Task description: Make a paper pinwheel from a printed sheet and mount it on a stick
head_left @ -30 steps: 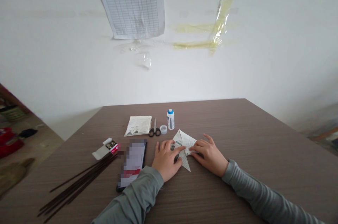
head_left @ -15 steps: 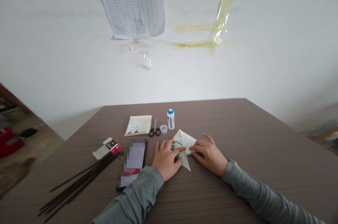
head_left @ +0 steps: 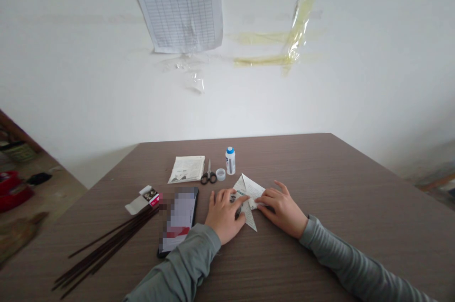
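A piece of folded newspaper with pointed corners lies on the table between my hands. My left hand rests on its left part, fingers spread and index finger stretched toward the middle. At the right edge, the thumb and index finger of my right hand close on a small fold, while its other fingers are bent and the little finger sticks up. The fingers cover parts of the folds. Just beyond the paper stands a white bottle with a blue cap. Left of the bottle is a small clear round cap.
Black-handled scissors lie beside a stack of folded newspaper. A phone lies left of my left forearm. Farther left are a small open box and several thin dark sticks. A white wall borders the table's far edge.
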A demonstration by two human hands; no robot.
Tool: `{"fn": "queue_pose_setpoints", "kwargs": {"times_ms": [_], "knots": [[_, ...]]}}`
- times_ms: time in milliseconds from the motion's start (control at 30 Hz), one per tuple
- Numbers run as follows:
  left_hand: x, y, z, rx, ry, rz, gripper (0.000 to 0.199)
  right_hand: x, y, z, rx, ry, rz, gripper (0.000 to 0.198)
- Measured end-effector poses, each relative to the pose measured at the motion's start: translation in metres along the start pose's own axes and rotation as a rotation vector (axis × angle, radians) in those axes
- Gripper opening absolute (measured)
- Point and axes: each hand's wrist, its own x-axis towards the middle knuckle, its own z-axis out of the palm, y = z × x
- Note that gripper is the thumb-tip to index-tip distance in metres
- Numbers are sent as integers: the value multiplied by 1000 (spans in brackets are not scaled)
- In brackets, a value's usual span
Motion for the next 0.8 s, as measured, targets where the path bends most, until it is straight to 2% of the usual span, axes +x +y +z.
{"fn": "queue_pose_setpoints", "kwargs": {"times_ms": [400, 800], "knots": [[0, 2, -5, 0, -36, -13, 59, 1, -1, -2, -16, 6, -8, 23], [1, -4, 3, -2, 36, 10, 60, -1, 0, -2, -8, 5, -14, 25]]}}
